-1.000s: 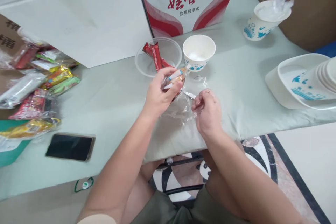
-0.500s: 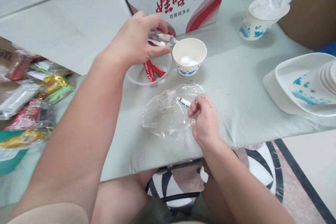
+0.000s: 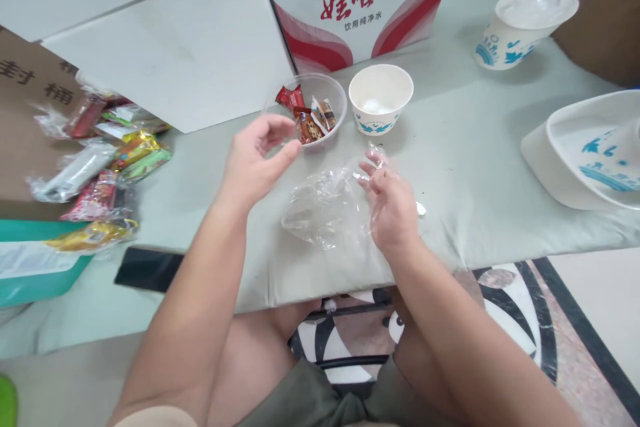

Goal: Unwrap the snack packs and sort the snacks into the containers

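Observation:
My left hand is empty, fingers apart, just in front of a clear plastic bowl. Red and brown wrapped snacks lie in that bowl. My right hand grips the edge of a crumpled clear plastic bag, which spreads over the table to its left. A small white piece shows at the right fingertips, too small to name. Behind the right hand stands a white paper cup with a blue print and something white inside. Beside the hand lies a small white scrap.
A white and red carton stands at the back. Several wrapped snacks and a dark phone are at the left. On the right are a paper cup stuffed with plastic and a white container holding paper cups.
My left hand has let go of the wrapped snacks, now in the bowl, and drawn back toward me. The right fingers have opened somewhat and taken up the bag's edge. The view has shifted left.

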The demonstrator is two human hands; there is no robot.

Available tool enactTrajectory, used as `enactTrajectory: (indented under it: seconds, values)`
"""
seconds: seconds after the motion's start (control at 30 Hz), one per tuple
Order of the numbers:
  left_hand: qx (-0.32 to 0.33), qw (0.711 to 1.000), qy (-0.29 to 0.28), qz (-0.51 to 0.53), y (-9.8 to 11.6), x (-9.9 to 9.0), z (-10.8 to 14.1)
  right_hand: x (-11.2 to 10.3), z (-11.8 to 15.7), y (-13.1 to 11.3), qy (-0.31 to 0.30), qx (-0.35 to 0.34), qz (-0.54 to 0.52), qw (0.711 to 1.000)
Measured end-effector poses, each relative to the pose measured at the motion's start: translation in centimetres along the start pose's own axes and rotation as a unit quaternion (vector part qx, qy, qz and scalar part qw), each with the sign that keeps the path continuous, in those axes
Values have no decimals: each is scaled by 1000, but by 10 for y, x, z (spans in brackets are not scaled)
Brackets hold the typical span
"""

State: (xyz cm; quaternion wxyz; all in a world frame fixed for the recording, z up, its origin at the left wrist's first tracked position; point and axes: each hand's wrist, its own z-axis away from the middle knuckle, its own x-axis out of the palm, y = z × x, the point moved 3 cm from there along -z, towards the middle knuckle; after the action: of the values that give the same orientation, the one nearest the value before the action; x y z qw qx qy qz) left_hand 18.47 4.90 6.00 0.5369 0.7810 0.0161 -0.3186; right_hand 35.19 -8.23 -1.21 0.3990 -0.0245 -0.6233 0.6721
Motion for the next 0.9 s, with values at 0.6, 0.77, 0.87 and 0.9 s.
enactTrajectory:
  seconds: [0.6, 0.77, 0.87, 0.9]
  values:
    - [-276, 924, -33, 264, -28, 23, 100, -4, 16, -14, -133, 103, -82, 982]
    - [-323, 897, 41, 298, -46, 21, 108, -20, 2, -1, -142, 44, -105, 983]
    - [-315, 888, 94, 321, -58, 18, 106, -33, -9, 1, -139, 5, -68, 988]
    - [-313, 889, 109, 317, -61, 17, 105, -37, -13, 2, -133, -4, -52, 990]
